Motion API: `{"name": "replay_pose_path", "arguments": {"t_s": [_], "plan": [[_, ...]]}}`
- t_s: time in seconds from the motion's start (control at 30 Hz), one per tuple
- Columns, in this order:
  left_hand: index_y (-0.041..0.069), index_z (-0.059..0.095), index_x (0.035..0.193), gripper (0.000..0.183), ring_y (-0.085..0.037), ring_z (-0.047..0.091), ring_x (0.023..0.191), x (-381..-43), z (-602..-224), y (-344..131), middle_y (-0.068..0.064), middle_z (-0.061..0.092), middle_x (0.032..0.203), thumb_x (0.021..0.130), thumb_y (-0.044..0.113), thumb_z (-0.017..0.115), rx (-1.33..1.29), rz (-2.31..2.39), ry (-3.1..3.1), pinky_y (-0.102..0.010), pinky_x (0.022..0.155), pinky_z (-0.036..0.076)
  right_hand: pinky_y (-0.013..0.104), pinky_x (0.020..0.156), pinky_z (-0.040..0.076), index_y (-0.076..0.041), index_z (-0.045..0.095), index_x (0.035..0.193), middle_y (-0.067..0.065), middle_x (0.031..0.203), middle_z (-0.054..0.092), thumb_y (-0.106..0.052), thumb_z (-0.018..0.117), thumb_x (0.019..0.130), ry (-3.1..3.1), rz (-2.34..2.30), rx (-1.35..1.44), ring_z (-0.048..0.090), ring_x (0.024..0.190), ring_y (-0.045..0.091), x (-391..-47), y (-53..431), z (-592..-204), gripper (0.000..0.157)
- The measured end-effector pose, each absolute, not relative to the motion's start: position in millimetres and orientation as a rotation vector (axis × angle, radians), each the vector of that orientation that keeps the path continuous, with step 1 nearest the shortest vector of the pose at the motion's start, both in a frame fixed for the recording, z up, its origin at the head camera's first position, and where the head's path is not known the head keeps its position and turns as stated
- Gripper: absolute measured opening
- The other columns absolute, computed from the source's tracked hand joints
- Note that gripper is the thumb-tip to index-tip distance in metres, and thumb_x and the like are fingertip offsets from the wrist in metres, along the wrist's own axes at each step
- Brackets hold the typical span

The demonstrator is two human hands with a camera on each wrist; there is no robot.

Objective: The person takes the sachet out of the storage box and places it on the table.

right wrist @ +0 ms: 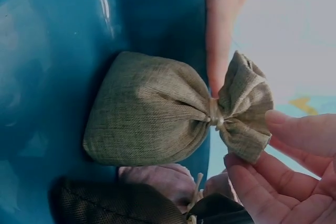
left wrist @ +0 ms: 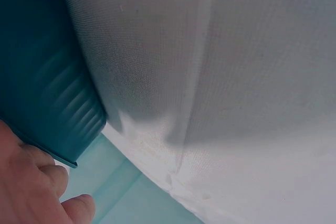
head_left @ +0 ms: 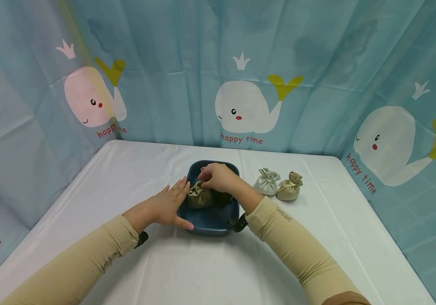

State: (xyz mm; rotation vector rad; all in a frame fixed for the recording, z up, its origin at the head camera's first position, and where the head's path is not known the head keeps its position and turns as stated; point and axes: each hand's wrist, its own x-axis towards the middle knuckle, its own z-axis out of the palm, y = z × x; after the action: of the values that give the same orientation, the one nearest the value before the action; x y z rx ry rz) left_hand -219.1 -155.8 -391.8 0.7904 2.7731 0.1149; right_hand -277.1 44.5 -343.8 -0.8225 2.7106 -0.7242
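Observation:
A blue plastic basin [head_left: 210,232] stands on the table, and an olive-brown cloth pouch [right wrist: 147,111] sits upright inside it, tied at the neck with cord. The thumb and fingers of my right hand [head_left: 218,178] pinch the pouch's gathered top. My left hand [head_left: 168,205] rests along the basin's left rim, fingers straight and thumb spread toward the near corner. Beside the olive-brown pouch are a dark pouch [right wrist: 105,203] and a pinkish pouch [right wrist: 157,179], both partly hidden. In the left wrist view, only the knuckles show against the basin's outer wall.
Right of the basin, a white tied pouch [head_left: 267,182] and a tan tied pouch [head_left: 290,186] stand side by side on the white tablecloth [head_left: 210,271]. A blue curtain [head_left: 187,84] printed with whales hangs around the table's back and sides.

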Motion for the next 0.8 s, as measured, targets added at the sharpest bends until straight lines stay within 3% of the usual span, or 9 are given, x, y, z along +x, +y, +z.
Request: {"name": "replay_pose_path", "arguments": {"t_s": [0.3,0.47,0.8], "plan": [[0.004,-0.002,0.147,0.131,-0.028,-0.003,0.14,-219.7,-393.6,-155.9,-0.013,-0.009,0.152,0.058,0.087,0.045,0.796,0.105,2.785,-0.055,0.107,0.01,0.025,0.075,0.048,-0.017,0.072,0.091,-0.006,0.084,0.065,-0.017,0.069,0.082,2.732,-0.703,-0.859,0.057,0.088,0.011,-277.9,45.4,-345.4,0.009],[0.004,-0.002,0.147,0.13,-0.028,-0.003,0.14,-220.0,-393.5,-155.7,-0.012,-0.009,0.152,0.058,0.086,0.046,0.788,0.111,2.786,-0.055,0.107,0.01,0.022,0.065,0.047,-0.017,0.072,0.082,-0.008,0.076,0.064,-0.017,0.069,0.082,2.723,-0.716,-0.844,0.057,0.075,0.01,-278.2,45.2,-345.8,0.003],[0.004,-0.001,0.147,0.13,-0.029,0.0,0.14,-219.9,-393.4,-155.1,-0.013,-0.008,0.152,0.058,0.086,0.048,0.785,0.107,2.789,-0.055,0.107,0.011,0.021,0.058,0.049,-0.014,0.069,0.074,-0.003,0.073,0.062,-0.012,0.064,0.086,2.685,-0.818,-0.783,0.059,0.064,0.01,-277.0,45.6,-346.8,0.013]]}}
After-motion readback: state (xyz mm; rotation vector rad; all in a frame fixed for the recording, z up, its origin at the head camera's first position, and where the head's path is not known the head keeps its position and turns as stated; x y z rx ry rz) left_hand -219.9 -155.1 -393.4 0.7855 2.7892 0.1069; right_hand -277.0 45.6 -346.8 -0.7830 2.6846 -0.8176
